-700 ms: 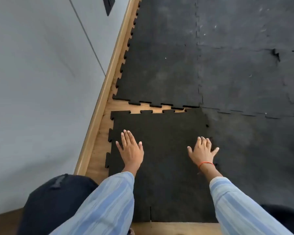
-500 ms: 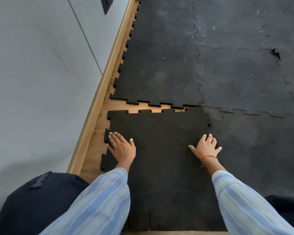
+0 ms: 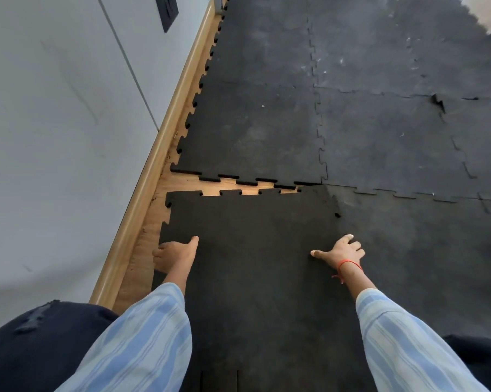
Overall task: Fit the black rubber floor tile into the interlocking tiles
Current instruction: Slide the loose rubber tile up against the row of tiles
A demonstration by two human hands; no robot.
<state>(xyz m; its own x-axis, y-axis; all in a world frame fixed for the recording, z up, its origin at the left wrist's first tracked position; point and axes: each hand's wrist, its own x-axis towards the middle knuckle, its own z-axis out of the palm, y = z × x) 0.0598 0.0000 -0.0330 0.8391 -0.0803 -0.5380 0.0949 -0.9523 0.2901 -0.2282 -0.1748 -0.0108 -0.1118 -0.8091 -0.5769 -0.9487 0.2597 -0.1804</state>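
Observation:
The loose black rubber floor tile (image 3: 252, 236) lies in front of me on the wooden floor, its toothed far edge a narrow gap short of the laid interlocking tiles (image 3: 255, 131). Its right edge overlaps the neighbouring laid tile. My left hand (image 3: 175, 254) holds the tile's left edge, thumb on top and fingers curled under it. My right hand (image 3: 340, 251), with a red thread at the wrist, grips the right edge, thumb spread on the tile and fingers bent over the edge.
A strip of bare wooden floor (image 3: 210, 184) shows between the tile and the laid ones. A wooden skirting board (image 3: 159, 154) and grey wall (image 3: 54, 123) run along the left. My dark-clothed knee (image 3: 26, 349) is at bottom left. A torn seam (image 3: 438, 101) marks the far tiles.
Both hands slid outward from lying flat on top of the tile to its left and right edges and curled around them. The tile's far edge sits about where it was.

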